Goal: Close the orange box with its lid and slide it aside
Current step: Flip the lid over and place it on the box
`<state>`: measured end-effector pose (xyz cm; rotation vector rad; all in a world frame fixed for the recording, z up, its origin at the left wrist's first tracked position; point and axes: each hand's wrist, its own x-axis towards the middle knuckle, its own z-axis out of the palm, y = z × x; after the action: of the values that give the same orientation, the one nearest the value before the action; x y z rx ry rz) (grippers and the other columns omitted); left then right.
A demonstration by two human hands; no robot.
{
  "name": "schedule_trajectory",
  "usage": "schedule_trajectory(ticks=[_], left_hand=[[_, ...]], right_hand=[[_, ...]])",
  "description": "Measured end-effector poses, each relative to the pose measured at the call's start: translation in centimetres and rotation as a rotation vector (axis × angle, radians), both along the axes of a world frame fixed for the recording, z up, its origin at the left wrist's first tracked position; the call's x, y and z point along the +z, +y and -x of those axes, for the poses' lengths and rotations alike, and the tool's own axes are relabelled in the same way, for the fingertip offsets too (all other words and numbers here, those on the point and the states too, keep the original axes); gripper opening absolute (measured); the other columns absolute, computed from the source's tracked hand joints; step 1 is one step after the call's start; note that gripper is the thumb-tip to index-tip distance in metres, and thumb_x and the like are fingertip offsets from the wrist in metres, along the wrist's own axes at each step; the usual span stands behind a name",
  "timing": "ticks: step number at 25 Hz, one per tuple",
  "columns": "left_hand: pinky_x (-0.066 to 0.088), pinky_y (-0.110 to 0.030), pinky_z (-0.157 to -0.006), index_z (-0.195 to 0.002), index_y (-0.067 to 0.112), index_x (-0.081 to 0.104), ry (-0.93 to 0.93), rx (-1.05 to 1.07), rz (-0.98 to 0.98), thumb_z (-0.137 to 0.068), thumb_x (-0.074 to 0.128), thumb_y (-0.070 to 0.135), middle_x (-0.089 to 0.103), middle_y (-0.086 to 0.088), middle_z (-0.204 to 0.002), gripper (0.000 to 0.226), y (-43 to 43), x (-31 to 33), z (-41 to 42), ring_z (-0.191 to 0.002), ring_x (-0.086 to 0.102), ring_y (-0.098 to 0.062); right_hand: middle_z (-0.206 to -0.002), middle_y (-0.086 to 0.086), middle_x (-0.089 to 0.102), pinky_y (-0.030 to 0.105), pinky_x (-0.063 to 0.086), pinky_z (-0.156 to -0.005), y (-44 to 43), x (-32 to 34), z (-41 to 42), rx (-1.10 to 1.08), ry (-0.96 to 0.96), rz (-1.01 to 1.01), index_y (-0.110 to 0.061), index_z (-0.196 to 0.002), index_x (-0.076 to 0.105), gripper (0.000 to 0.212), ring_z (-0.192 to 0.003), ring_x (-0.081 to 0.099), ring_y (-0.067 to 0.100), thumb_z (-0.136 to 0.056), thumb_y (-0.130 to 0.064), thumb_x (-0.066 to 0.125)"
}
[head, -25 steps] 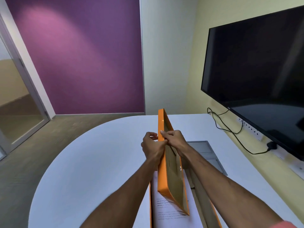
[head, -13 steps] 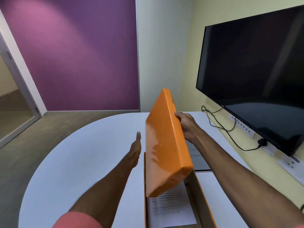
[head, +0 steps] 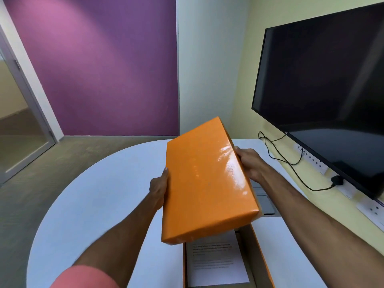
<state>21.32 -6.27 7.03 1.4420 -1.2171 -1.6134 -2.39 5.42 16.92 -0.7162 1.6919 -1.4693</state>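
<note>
Purple wall (head: pixel 99 69) at rear, lit unevenly. White wall panel (head: pixel 207 65) beside it; pale yellow wall (head: pixel 253 59) to the right carrying a dark television (head: pixel 324 80), black cable (head: pixel 291 161), white socket strip (head: pixel 311 157). Rounded white table (head: pixel 99 200). Grey-brown floor (head: pixel 31 194). Glass door (head: pixel 18 121), left.

Lid (head: pixel 205 183) above open box (head: pixel 257 258)

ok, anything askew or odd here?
Only the lid: both hands, left hand and right hand, hold it tilted and skewed above the open orange box, not seated. Paper sheet lies flat inside.
</note>
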Motion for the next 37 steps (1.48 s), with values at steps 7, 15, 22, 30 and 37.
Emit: schedule_trajectory(ticks=[7, 15, 22, 30, 37], left_hand=[[0.052, -0.041, -0.081, -0.111, 0.004, 0.058, -0.094, 0.057, 0.118, -0.092, 0.053, 0.051, 0.066, -0.016, -0.11, 0.051, 1.2, -2.3, 0.4, -0.093, 0.065, -0.029], [0.046, -0.047, -0.104, -0.134, 0.011, 0.031, -0.196, -0.123, 0.038, -0.1, 0.039, 0.045, 0.048, -0.021, -0.139, 0.049, 5.3, -8.1, 1.5, -0.117, 0.055, -0.033], [0.042, -0.048, -0.107, -0.153, 0.022, 0.022, -0.177, -0.222, 0.058, -0.101, 0.034, 0.042, 0.043, -0.013, -0.152, 0.057, 6.6, -10.5, 2.5, -0.132, 0.05, -0.036], [0.039, -0.054, -0.112, -0.154, 0.02, 0.021, -0.221, -0.256, -0.009, -0.102, 0.032, 0.042, 0.039, -0.013, -0.154, 0.058, 6.3, -11.8, 3.1, -0.134, 0.048, -0.038], [0.042, -0.05, -0.108, -0.154, 0.022, 0.022, -0.227, -0.26, -0.006, -0.101, 0.036, 0.043, 0.042, -0.011, -0.153, 0.058, 7.3, -12.2, 2.6, -0.131, 0.051, -0.036]], right_hand=[[-0.118, 0.015, 0.063, 0.039, 0.052, -0.08, 1.3, -6.0, 1.0, 0.014, 0.256, -0.246, -0.005, -0.127, 0.052, 0.052, -0.099, 0.062, 0.03, -0.098, -0.046, 0.041], [-0.136, 0.016, 0.057, 0.052, 0.046, -0.104, 5.9, -15.3, 1.0, 0.052, 0.263, -0.282, -0.008, -0.138, 0.048, 0.043, -0.12, 0.057, 0.033, -0.1, -0.029, 0.046], [-0.131, 0.02, 0.058, 0.051, 0.047, -0.102, 6.2, -18.2, 1.9, 0.013, 0.33, -0.399, 0.0, -0.132, 0.051, 0.043, -0.118, 0.056, 0.037, -0.1, -0.028, 0.046], [-0.134, 0.02, 0.055, 0.047, 0.046, -0.103, 6.3, -19.9, 2.3, -0.006, 0.318, -0.524, 0.0, -0.135, 0.047, 0.047, -0.121, 0.054, 0.036, -0.1, -0.031, 0.046], [-0.139, 0.018, 0.052, 0.047, 0.043, -0.107, 7.4, -20.2, 1.7, 0.01, 0.339, -0.533, -0.004, -0.139, 0.044, 0.048, -0.126, 0.051, 0.035, -0.101, -0.032, 0.044]])
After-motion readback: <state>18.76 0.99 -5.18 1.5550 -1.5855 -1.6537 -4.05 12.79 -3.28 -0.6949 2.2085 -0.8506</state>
